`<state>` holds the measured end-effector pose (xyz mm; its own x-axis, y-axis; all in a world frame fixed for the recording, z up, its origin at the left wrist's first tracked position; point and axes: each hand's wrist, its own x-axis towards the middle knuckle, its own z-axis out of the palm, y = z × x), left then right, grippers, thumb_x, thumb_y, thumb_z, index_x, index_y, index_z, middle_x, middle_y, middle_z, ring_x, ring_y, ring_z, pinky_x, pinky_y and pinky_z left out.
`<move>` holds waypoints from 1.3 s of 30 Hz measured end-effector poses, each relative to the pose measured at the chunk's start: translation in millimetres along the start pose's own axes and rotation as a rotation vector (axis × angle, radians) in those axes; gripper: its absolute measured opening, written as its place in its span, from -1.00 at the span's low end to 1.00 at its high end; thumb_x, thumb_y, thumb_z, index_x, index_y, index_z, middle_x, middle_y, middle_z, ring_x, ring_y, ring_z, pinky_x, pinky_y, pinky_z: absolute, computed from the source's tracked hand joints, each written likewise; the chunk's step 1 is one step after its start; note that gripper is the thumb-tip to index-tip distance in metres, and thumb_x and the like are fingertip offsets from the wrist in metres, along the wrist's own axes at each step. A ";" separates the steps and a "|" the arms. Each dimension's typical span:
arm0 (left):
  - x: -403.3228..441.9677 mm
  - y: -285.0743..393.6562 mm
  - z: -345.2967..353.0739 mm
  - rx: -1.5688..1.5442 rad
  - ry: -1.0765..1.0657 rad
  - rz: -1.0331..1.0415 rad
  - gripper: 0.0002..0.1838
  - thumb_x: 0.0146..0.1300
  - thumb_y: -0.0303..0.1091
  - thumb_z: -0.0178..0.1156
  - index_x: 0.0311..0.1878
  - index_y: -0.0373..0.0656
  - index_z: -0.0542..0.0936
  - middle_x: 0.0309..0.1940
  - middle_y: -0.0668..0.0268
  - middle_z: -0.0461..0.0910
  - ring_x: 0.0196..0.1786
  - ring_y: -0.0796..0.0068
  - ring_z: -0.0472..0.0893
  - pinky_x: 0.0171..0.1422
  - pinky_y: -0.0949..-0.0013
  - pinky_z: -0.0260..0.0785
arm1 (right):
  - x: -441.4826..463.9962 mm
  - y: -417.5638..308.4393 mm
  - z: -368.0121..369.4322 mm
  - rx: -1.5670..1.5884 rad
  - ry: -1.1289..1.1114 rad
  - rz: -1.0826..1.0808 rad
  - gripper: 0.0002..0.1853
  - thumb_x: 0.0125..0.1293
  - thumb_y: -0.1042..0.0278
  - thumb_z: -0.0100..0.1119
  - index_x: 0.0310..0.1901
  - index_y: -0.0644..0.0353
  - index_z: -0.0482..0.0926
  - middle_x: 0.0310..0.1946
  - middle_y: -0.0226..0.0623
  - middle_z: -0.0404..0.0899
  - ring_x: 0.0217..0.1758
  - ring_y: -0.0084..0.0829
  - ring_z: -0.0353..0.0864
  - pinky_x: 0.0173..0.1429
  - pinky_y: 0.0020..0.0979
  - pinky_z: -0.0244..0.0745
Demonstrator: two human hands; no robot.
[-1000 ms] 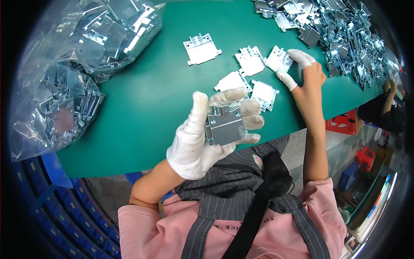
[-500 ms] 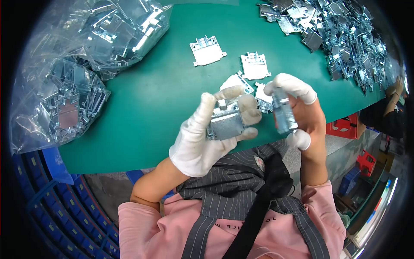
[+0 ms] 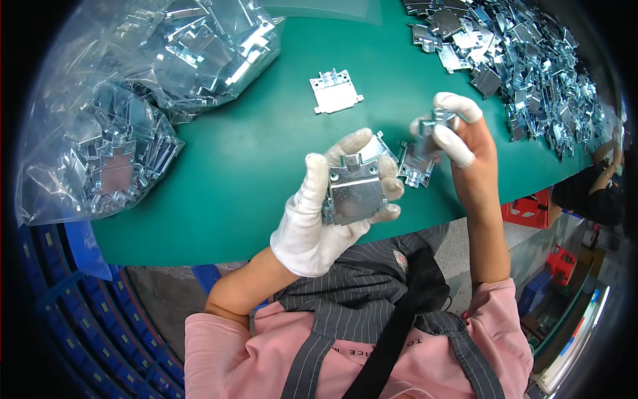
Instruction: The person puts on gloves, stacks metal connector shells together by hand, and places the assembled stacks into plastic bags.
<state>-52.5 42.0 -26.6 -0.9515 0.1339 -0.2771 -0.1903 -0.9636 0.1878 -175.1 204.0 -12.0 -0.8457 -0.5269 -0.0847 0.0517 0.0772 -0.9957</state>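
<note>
My left hand (image 3: 302, 229), in a white glove, is closed around a flat silver metal plate (image 3: 355, 196) with a tab on top and small lugs at its corners. White covers sit on the fingertips of my right hand (image 3: 473, 136), which pinches a similar metal plate (image 3: 430, 133), tilted and blurred by motion. Below that hand lies another metal plate (image 3: 416, 174) on the green table. One more plate (image 3: 380, 149) shows partly behind my left fingers. Farther up the table a separate metal plate (image 3: 335, 92) lies flat.
Clear plastic bags (image 3: 222, 70) full of metal parts lie at the left. A large heap of metal parts (image 3: 525, 66) covers the right of the green table (image 3: 219, 173). Blue bins (image 3: 100, 306) stand below left; another person's arm (image 3: 608, 166) shows at the far right.
My right hand has moved up, and the piece in it is turned differently. The plate that lay above it no longer shows there. In my left hand the plate now faces up more fully.
</note>
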 end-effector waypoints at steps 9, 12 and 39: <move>-2.1 0.2 -9.8 -0.047 -0.035 0.057 -0.37 0.10 0.17 0.09 0.14 0.01 0.28 0.02 0.21 0.43 0.05 0.26 0.48 0.07 0.15 0.38 | -30.4 -28.5 21.2 0.309 -0.131 0.175 -0.03 -0.20 0.34 0.44 0.26 0.36 0.06 0.17 0.03 0.27 -0.03 -0.28 0.53 -0.17 -0.44 0.56; -3.5 0.0 0.7 0.089 0.043 0.016 -0.34 0.08 0.13 0.15 0.16 -0.01 0.26 0.03 0.22 0.42 0.04 0.28 0.47 0.08 0.16 0.36 | -25.6 -43.3 22.5 -0.298 -0.226 -0.119 -0.04 -0.35 0.06 0.50 0.15 0.33 0.29 0.07 -0.15 0.37 -0.06 -0.39 0.48 -0.08 -0.48 0.42; -3.5 1.0 -3.3 -0.187 -0.021 0.143 -0.41 0.13 0.15 0.07 0.15 0.03 0.32 0.07 0.18 0.38 0.03 0.24 0.43 -0.03 0.21 0.40 | -14.5 -14.7 12.9 0.242 -0.256 0.210 -0.37 0.17 0.50 0.13 0.27 0.25 0.12 -0.14 -0.25 0.49 -0.47 -0.63 0.46 -0.47 -0.61 0.38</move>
<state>-48.5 39.8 -28.6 -0.9707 -0.0037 -0.2402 -0.0074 -0.9989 0.0457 -156.7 199.5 3.4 -0.6458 -0.7167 -0.2631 0.3585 0.0196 -0.9333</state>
